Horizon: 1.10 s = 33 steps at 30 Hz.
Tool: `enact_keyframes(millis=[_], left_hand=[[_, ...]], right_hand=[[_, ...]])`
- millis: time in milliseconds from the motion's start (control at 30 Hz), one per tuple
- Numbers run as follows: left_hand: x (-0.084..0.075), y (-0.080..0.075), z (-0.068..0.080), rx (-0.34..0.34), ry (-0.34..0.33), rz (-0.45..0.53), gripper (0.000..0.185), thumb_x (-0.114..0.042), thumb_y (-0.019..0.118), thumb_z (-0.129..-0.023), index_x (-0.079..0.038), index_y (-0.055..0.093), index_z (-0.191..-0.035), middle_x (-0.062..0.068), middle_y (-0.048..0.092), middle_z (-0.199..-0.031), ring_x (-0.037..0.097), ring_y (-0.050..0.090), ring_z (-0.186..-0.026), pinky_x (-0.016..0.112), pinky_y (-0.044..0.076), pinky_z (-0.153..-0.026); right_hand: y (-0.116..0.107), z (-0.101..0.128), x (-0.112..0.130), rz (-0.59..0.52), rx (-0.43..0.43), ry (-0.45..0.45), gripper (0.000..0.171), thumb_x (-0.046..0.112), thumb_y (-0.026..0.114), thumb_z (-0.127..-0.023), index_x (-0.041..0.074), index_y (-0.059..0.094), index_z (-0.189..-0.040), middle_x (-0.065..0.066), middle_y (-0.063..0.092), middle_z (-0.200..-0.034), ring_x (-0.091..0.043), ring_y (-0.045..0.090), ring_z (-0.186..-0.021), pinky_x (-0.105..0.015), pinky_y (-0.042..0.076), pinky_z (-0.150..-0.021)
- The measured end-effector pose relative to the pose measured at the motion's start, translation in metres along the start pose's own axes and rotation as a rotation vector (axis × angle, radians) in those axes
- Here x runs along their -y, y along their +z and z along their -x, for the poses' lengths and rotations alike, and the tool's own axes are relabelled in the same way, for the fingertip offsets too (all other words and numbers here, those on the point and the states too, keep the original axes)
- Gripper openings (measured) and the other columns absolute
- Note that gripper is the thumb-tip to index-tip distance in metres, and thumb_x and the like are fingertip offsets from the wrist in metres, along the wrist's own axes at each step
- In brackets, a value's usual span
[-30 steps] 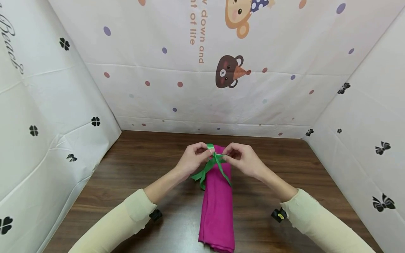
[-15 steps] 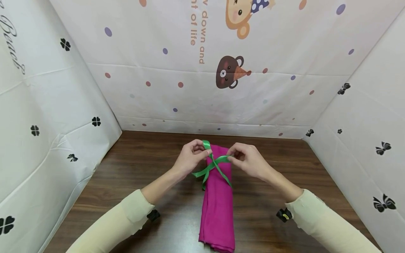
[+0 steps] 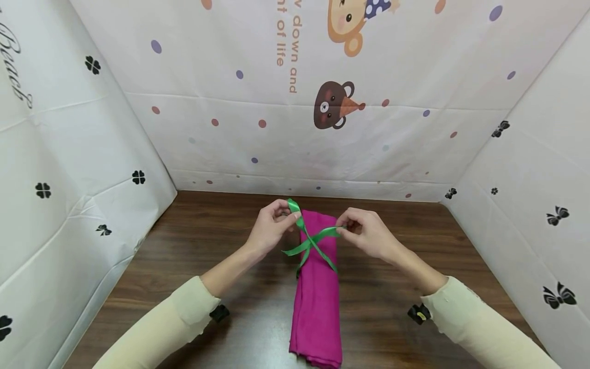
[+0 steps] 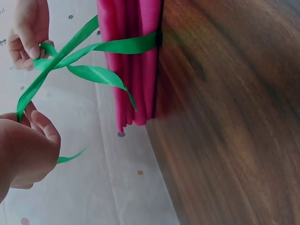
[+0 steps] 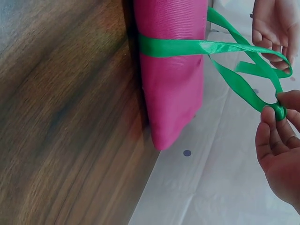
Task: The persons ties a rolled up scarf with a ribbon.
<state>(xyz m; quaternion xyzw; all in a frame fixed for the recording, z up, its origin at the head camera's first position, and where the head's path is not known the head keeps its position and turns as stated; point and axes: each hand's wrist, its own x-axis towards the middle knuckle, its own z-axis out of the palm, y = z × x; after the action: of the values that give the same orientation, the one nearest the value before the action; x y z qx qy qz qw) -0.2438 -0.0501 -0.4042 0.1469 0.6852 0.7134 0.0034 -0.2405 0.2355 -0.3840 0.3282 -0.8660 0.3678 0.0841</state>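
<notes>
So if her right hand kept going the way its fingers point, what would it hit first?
Probably the left hand: the right hand points leftward across the pink cloth roll, pinching the green ribbon. Depth is unclear.

A dark wooden table [image 3: 193, 246] fills the floor of a booth walled by white printed sheets. The back sheet [image 3: 322, 128] shows coloured dots, orange lettering and a brown bear's head [image 3: 331, 105]. The left sheet [image 3: 69, 169] carries black clovers, and the right sheet [image 3: 534, 179] carries black bows.

A makeshift recording booth: cartoon-printed sheets [image 3: 295, 102] wall in a wooden table [image 3: 207, 246]
</notes>
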Motion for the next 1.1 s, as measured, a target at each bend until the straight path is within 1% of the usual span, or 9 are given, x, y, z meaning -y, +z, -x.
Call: enact_keyframes(millis=[133, 200, 367, 533, 700, 867, 967, 1000, 1100], left_hand=[[0.0, -0.003, 0.0, -0.006, -0.002, 0.013, 0.022, -0.007, 0.073, -0.101, 0.002, 0.065, -0.119, 0.014, 0.069, -0.1, 0.011, 0.071, -0.081, 0.031, 0.06, -0.077], [0.0, -0.005, 0.002, -0.001, -0.008, 0.028, 0.022, -0.007, 0.072, -0.101, 0.003, 0.064, -0.119, 0.013, 0.069, -0.1, 0.011, 0.071, -0.081, 0.029, 0.06, -0.076], [0.0, -0.011, 0.004, -0.001, -0.024, 0.063, 0.019, -0.006, 0.07, -0.102, 0.003, 0.064, -0.118, 0.008, 0.067, -0.098, 0.015, 0.069, -0.081, 0.033, 0.06, -0.079], [0.004, -0.02, 0.005, -0.011, -0.036, 0.059, 0.017, -0.008, 0.07, -0.103, 0.003, 0.065, -0.114, 0.007, 0.066, -0.097, 0.015, 0.069, -0.08, 0.039, 0.061, -0.082], [0.005, -0.031, 0.007, -0.026, -0.042, 0.047, 0.017, -0.01, 0.07, -0.103, 0.003, 0.065, -0.113, 0.008, 0.067, -0.097, 0.015, 0.069, -0.08, 0.04, 0.062, -0.083], [0.005, -0.042, 0.01, -0.044, -0.043, 0.028, 0.017, -0.011, 0.07, -0.104, 0.003, 0.066, -0.112, 0.009, 0.068, -0.097, 0.027, 0.069, -0.089, 0.039, 0.062, -0.084], [0.004, -0.047, 0.011, -0.04, -0.037, 0.011, 0.018, -0.012, 0.069, -0.105, 0.004, 0.066, -0.113, 0.012, 0.07, -0.097, 0.029, 0.07, -0.091, 0.035, 0.062, -0.082], [0.004, -0.048, 0.012, -0.037, -0.035, 0.005, 0.019, -0.012, 0.069, -0.105, 0.004, 0.066, -0.114, 0.013, 0.07, -0.097, 0.032, 0.071, -0.093, 0.034, 0.062, -0.082], [0.003, -0.052, 0.013, -0.029, -0.038, -0.003, 0.021, -0.015, 0.068, -0.106, 0.003, 0.066, -0.116, 0.016, 0.072, -0.098, 0.03, 0.073, -0.092, 0.033, 0.062, -0.081]], right_hand=[[-0.002, 0.001, -0.001, 0.012, -0.002, 0.001, 0.012, 0.003, 0.079, -0.094, 0.013, 0.074, -0.095, 0.008, 0.066, -0.089, -0.012, 0.063, -0.08, -0.026, 0.056, -0.067], [-0.004, 0.002, -0.002, 0.018, -0.006, -0.003, 0.013, 0.002, 0.079, -0.093, 0.014, 0.074, -0.095, 0.008, 0.066, -0.089, -0.013, 0.063, -0.079, -0.027, 0.057, -0.067], [-0.007, 0.004, -0.004, 0.048, -0.012, -0.016, 0.014, 0.001, 0.08, -0.093, 0.013, 0.073, -0.095, 0.008, 0.066, -0.09, -0.011, 0.063, -0.08, -0.03, 0.058, -0.067], [-0.009, 0.006, -0.009, 0.108, -0.011, -0.067, 0.011, 0.002, 0.08, -0.093, 0.011, 0.074, -0.097, 0.008, 0.064, -0.09, -0.009, 0.061, -0.078, -0.027, 0.056, -0.066], [-0.011, 0.007, -0.013, 0.177, -0.023, -0.127, 0.014, 0.0, 0.083, -0.09, 0.009, 0.074, -0.097, 0.009, 0.062, -0.088, -0.007, 0.057, -0.074, -0.024, 0.051, -0.062], [-0.015, 0.01, -0.014, 0.235, -0.04, -0.151, 0.019, -0.002, 0.085, -0.086, 0.01, 0.074, -0.095, 0.01, 0.059, -0.086, -0.006, 0.053, -0.071, -0.025, 0.047, -0.06], [-0.017, 0.012, -0.015, 0.265, -0.034, -0.159, 0.019, -0.003, 0.085, -0.086, 0.01, 0.074, -0.096, 0.006, 0.058, -0.085, -0.006, 0.051, -0.071, -0.025, 0.046, -0.059], [-0.018, 0.013, -0.016, 0.273, -0.032, -0.164, 0.019, -0.003, 0.085, -0.086, 0.009, 0.074, -0.096, 0.004, 0.058, -0.084, -0.007, 0.051, -0.071, -0.025, 0.045, -0.059], [-0.019, 0.015, -0.018, 0.301, -0.028, -0.18, 0.019, -0.003, 0.084, -0.087, 0.009, 0.074, -0.096, 0.001, 0.057, -0.083, -0.006, 0.049, -0.069, -0.024, 0.043, -0.058]])
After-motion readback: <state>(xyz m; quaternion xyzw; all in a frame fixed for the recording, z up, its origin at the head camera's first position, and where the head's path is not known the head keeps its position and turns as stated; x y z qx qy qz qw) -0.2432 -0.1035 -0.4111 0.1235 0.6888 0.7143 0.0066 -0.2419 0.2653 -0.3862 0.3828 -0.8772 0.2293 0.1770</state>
